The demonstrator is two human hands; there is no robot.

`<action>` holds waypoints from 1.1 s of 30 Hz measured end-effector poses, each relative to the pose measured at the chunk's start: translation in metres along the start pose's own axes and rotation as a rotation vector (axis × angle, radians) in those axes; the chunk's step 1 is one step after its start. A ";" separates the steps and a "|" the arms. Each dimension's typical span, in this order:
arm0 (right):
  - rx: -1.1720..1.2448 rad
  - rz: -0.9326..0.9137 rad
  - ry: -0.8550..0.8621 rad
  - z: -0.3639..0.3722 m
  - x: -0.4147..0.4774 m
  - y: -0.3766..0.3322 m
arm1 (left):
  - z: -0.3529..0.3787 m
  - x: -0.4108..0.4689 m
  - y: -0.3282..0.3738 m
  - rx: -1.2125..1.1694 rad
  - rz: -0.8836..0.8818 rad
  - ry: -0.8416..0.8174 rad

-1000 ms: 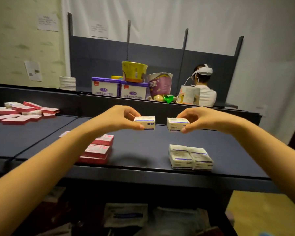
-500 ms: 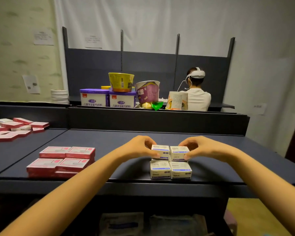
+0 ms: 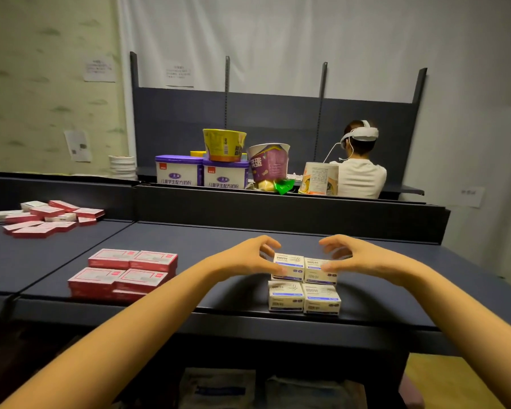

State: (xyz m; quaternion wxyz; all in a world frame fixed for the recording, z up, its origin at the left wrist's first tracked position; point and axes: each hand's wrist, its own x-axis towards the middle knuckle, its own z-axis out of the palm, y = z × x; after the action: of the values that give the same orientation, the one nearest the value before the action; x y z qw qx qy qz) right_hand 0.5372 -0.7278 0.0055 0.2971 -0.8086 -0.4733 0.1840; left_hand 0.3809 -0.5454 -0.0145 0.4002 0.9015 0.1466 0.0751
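Note:
Several small white boxes with blue print stand in a tight block near the front edge of the dark blue shelf (image 3: 189,240). The two back boxes, left (image 3: 289,265) and right (image 3: 317,271), sit higher than the front pair (image 3: 303,298). My left hand (image 3: 248,258) is at the left back box, thumb against its side and fingers raised and spread above it. At the right back box, my right hand (image 3: 354,256) mirrors this, thumb touching and fingers lifted clear.
A neat stack of red-and-white boxes (image 3: 124,274) lies left of my arms, and a loose pile of them (image 3: 45,218) sits far left. Behind the shelf's back wall (image 3: 278,208) are purple-lidded tubs (image 3: 179,172), noodle cups (image 3: 223,144) and a seated person (image 3: 360,172).
Both hands carried a white box each down from mid-air onto the back of the block. Their fingers have since lifted off the boxes.

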 end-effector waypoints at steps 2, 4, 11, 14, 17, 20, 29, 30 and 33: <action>0.011 -0.046 0.040 -0.001 0.006 -0.012 | -0.011 -0.006 0.000 -0.007 0.003 0.035; 0.019 -0.107 0.036 0.000 0.016 -0.030 | -0.029 -0.014 -0.003 -0.020 0.009 0.068; 0.033 -0.253 0.001 0.037 0.071 -0.118 | -0.124 -0.061 -0.054 -0.003 -0.022 0.206; 0.033 -0.275 0.006 0.069 0.095 -0.160 | -0.167 -0.086 -0.096 0.018 -0.052 0.242; 0.041 -0.284 0.025 0.109 0.119 -0.201 | -0.213 -0.108 -0.139 0.041 -0.063 0.265; 0.047 -0.261 0.012 0.151 0.143 -0.238 | -0.259 -0.134 -0.186 0.062 -0.051 0.287; 0.050 -0.194 -0.028 0.255 0.230 -0.351 | -0.408 -0.192 -0.329 0.084 -0.141 0.258; 0.050 -0.187 -0.035 0.262 0.238 -0.359 | -0.415 -0.193 -0.340 0.066 -0.139 0.248; 0.052 -0.164 -0.057 0.281 0.259 -0.375 | -0.424 -0.193 -0.367 0.075 -0.140 0.213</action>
State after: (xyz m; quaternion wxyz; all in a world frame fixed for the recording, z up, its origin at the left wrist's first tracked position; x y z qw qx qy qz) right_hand 0.2540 -0.2742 0.0350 0.3183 -0.7538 -0.5411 0.1941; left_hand 0.0162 -0.0777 -0.0071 0.3528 0.8902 0.2534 0.1370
